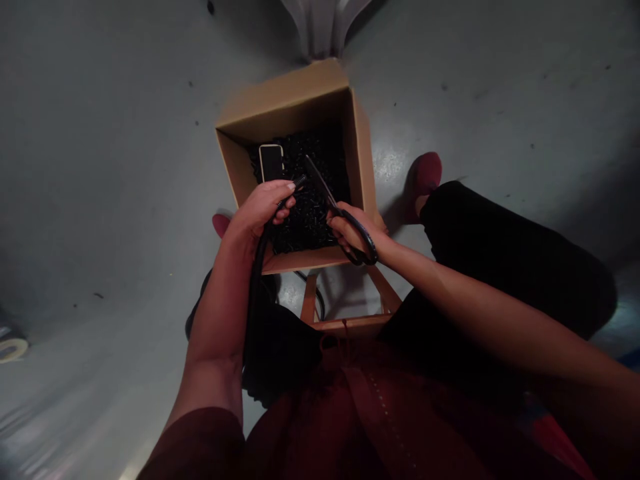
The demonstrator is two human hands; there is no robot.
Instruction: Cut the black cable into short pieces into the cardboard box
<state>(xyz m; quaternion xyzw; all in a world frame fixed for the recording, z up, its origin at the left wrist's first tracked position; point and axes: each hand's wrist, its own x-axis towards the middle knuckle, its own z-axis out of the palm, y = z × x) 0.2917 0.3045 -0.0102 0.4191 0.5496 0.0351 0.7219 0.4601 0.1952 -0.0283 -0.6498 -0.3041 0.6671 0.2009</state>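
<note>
My left hand is closed round a black flexible tube with a ribbed-looking end. That end points right, over the open cardboard box, and the rest of the tube trails down along my forearm. In my right hand is a pair of black-handled scissors, blades pointing up and left, near the tube's end. Whether the blades are apart is hard to make out. Below both hands, the box holds many small black pieces. A phone with a pale rim lies among them, partly hidden by my left hand.
Between my legs is a wooden stool. Grey plastic furniture legs stand beyond the box. A tape roll lies at the far left. Small dark scraps dot the grey floor. My right foot is beside the box.
</note>
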